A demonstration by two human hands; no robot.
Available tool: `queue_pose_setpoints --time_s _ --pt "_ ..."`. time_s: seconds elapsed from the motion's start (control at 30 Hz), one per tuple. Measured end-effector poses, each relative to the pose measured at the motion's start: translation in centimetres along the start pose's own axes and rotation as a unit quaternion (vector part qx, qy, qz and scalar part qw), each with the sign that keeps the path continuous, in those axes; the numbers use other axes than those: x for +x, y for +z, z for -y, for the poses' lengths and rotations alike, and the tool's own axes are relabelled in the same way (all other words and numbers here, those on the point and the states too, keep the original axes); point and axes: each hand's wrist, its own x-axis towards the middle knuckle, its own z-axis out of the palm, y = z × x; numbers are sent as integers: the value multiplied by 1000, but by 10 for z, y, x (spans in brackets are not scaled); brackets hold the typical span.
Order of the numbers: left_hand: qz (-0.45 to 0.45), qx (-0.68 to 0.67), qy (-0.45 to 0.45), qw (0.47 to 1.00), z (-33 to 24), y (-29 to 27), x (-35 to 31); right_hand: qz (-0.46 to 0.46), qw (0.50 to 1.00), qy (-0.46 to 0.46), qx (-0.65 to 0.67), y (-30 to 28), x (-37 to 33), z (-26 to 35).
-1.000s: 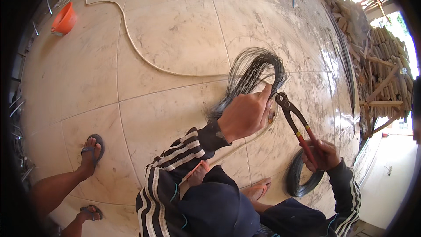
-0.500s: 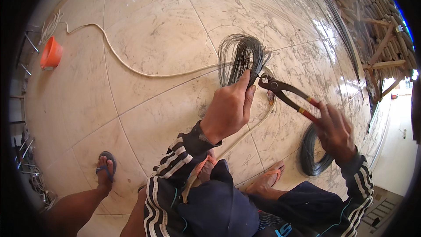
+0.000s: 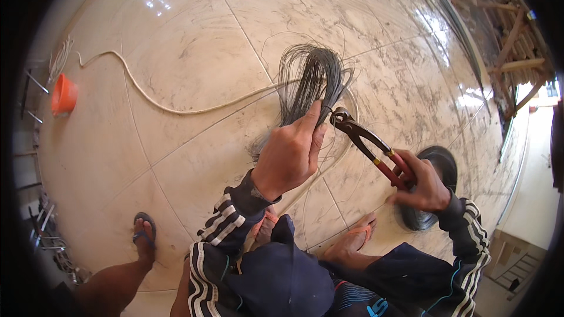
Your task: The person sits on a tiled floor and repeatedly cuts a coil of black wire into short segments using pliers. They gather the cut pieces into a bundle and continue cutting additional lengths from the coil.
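My left hand [image 3: 289,155] is closed round a bundle of thin dark wire [image 3: 314,76], whose strands loop over and droop beyond my fingers. From the right, my right hand [image 3: 424,183] grips the red handles of a pair of end-cutting pincers [image 3: 367,141]. The pincers' dark jaws meet a thin strand at the bundle's right side, just past my left thumb. Whether the jaws are fully closed on the strand is too small to tell. Behind my right hand, a coil of dark wire [image 3: 443,167] lies on the floor.
A pale cable [image 3: 194,111] snakes across the dirty tiled floor [image 3: 194,164]. An orange bucket [image 3: 64,95] stands at the far left. Another person's foot in a dark flip-flop [image 3: 144,232] is at lower left. Stacked wood [image 3: 520,35] rises at the far right.
Both hands have shifted a little left with the wire bundle. My right hand has turned and come nearer on the pincers' handles, which now stand closer together.
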Motion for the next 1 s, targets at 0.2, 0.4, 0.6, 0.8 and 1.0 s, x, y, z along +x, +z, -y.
queue_pose_setpoints --time_s 0.2,0.4,0.6,0.8,1.0 --pt "16 22 -12 1000 -9 14 10 -205 923 -139 -295 8 -9 -32" --pt "-2 3 -55 998 -20 22 14 -241 893 -157 -346 4 -5 -35" --pt "-18 -69 -94 993 -16 24 10 -11 998 4 -58 2 -2 -22" --pt "-21 -168 -140 976 -11 19 4 16 999 -8 32 2 -11 -7" --pt "-11 -207 -163 964 -12 21 1 41 998 35 10 1 -16 17"
